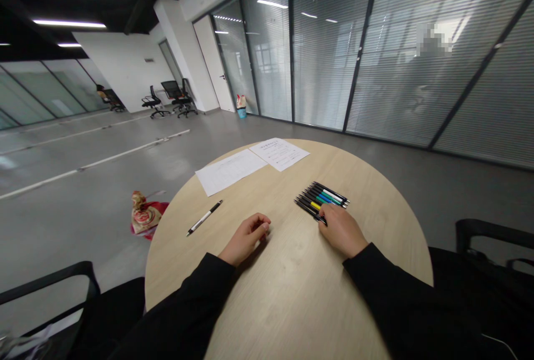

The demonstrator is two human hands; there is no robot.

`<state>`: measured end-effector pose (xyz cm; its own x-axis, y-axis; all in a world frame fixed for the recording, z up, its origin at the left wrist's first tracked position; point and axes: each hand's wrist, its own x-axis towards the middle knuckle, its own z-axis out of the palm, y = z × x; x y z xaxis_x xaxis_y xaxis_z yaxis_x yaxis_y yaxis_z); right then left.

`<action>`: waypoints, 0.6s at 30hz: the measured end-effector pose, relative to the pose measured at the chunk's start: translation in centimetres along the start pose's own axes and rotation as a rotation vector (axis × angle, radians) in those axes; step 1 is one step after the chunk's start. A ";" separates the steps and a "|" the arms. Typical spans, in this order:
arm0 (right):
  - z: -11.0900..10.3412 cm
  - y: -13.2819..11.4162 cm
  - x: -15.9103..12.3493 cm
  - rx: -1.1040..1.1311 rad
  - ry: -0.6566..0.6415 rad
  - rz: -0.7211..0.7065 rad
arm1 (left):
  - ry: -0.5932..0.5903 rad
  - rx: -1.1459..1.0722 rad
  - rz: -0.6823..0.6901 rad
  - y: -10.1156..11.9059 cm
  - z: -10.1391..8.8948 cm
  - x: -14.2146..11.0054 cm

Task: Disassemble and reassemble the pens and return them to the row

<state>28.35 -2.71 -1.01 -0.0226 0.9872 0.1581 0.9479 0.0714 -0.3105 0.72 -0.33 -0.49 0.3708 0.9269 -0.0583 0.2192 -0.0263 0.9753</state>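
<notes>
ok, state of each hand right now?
Left hand: open, loosely curled, nothing visible in it.
Right hand: at the near edge of a row of slim black pens with coloured bands; closed or not, cannot be told.

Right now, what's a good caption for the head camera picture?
Right hand touching a row of pens, a lone pen lying apart.

head cam, looks fwd/down, nr table (287, 293)
</notes>
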 end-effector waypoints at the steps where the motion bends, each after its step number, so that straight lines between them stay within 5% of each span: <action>1: 0.0 0.0 0.0 0.001 -0.002 -0.003 | 0.001 -0.002 -0.002 0.0 0.0 0.0; 18: -0.1 0.3 0.1 0.019 0.021 -0.013 | 0.032 0.064 0.045 0.0 -0.4 0.1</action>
<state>28.63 -2.58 -1.03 -0.0275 0.9829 0.1822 0.9413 0.0868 -0.3261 0.38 -0.07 -0.43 0.3525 0.9358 -0.0073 0.2610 -0.0908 0.9611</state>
